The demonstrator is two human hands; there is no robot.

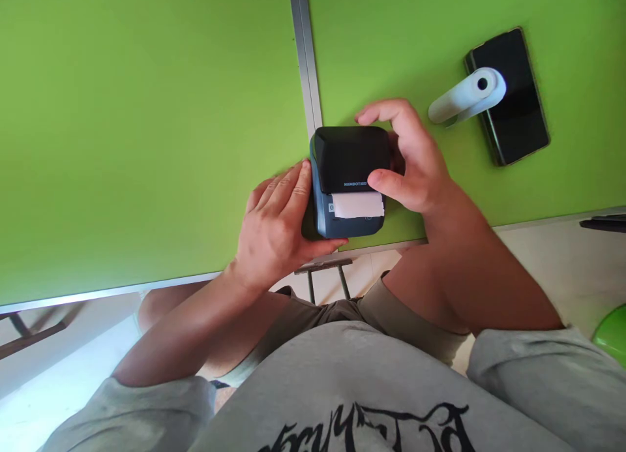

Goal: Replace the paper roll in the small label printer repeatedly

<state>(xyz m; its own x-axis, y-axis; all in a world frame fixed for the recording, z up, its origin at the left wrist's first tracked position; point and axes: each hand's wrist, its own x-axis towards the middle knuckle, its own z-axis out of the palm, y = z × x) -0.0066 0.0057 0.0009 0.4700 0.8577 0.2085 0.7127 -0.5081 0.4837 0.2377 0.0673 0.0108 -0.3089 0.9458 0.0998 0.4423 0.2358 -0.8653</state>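
A small label printer (pixel 348 227) with a black lid marked NIIMBOT and a blue-grey body sits near the front edge of the green table. Out of the slot below its lid pokes a short strip of white paper (pixel 358 205). My left hand (pixel 276 220) holds the printer's left side, fingers along the wall and thumb across the front. On the right side, my right hand (pixel 415 158) curves around the printer. Its thumb rests on the lid's lower right corner, the index finger is raised behind, and the other fingers are partly hidden.
To the right, a white paper roll (pixel 452 103) stands upright beside a black smartphone (pixel 518 106), partly overlapping it in view. A metal seam strip (pixel 306 60) divides the green tabletop (pixel 147 132). Part of a green stool (pixel 613 334) shows at the lower right.
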